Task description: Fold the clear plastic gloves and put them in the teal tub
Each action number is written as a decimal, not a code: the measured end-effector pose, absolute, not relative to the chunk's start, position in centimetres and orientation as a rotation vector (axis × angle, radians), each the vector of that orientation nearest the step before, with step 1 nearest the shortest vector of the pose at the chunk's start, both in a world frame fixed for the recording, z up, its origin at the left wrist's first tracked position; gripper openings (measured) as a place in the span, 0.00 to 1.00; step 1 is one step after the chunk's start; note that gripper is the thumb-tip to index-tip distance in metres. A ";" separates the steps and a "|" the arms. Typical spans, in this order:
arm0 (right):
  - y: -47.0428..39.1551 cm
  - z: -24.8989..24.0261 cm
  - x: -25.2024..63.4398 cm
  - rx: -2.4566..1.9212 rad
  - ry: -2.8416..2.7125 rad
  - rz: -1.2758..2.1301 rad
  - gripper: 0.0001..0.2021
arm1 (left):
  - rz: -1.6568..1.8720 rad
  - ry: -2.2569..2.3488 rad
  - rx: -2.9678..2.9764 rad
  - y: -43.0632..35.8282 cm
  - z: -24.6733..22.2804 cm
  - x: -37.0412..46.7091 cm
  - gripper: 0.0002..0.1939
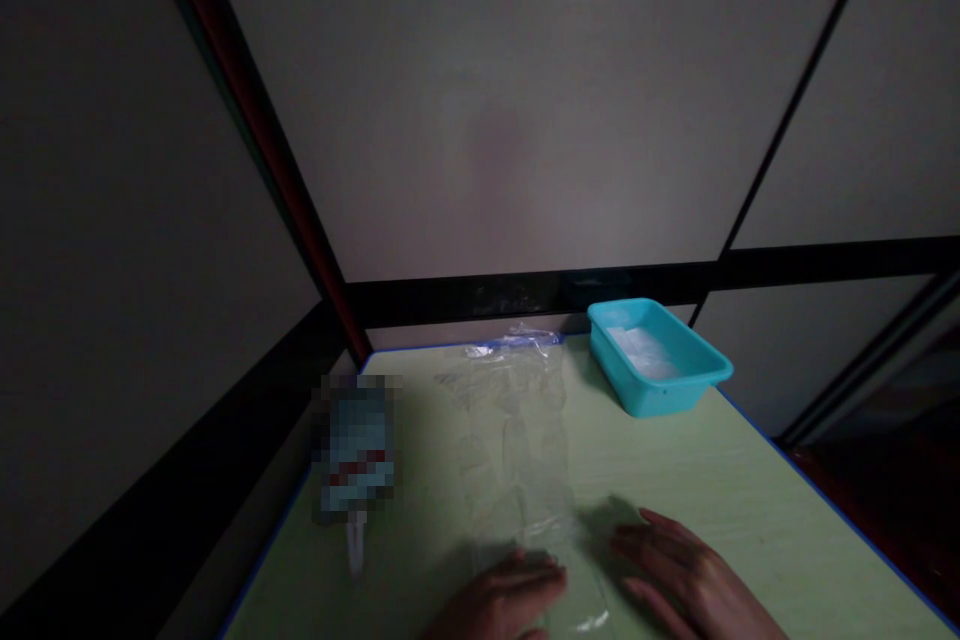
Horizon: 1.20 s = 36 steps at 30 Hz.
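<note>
A long clear plastic bag lies flat and slightly wrinkled down the middle of a pale green table. Its far end is crumpled and shiny near the back edge. My left hand is over the near part of the bag, fingers stretched out to the right; whether it presses on the plastic, I cannot tell. To the right of the bag, my right hand is just over the table with its fingers extended and nothing in them. Both wrists run out of the bottom of the view.
At the back right stands a turquoise plastic basin with white, sheet-like material inside. A blurred-out bluish object with a pale strip below it is on the left. The green table has blue edging and meets grey panels behind.
</note>
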State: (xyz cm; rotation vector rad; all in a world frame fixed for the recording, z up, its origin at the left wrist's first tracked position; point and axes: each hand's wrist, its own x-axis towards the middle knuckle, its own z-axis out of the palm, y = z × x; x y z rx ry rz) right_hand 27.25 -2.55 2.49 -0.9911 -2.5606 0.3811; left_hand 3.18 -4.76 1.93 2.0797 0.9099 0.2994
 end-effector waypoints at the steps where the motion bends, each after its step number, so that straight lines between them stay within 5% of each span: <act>1: -2.6 2.6 27.0 -0.987 -2.573 0.413 0.12 | 0.301 0.948 2.063 -4.8 2.2 2.9 0.22; 10: -2.5 3.3 25.1 -1.021 -2.427 0.836 0.14 | 0.519 1.308 1.745 -5.9 1.6 0.4 0.19; 20: 2.4 0.3 22.1 -0.862 -1.839 1.492 0.27 | 0.915 0.965 1.116 -0.9 -0.3 2.6 0.25; 36: 3.2 -1.2 21.2 -0.813 -1.923 1.516 0.26 | 0.924 0.790 0.905 -0.2 -1.7 2.1 0.21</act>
